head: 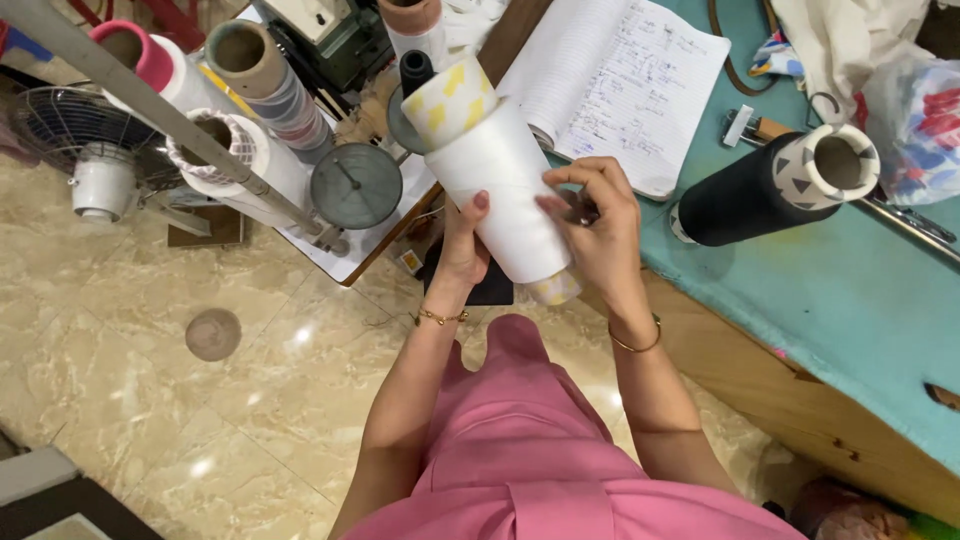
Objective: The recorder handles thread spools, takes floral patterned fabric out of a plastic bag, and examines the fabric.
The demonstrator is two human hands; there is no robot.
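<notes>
The teal cloth-covered wooden table lay to my right. On it, beyond my hands, sat the open lined notebook and the black thread cone with a spotted white core. Just off its near edge I held the white thread cone with a yellow-patterned core, my left hand and right hand both clamped around it.
</notes>
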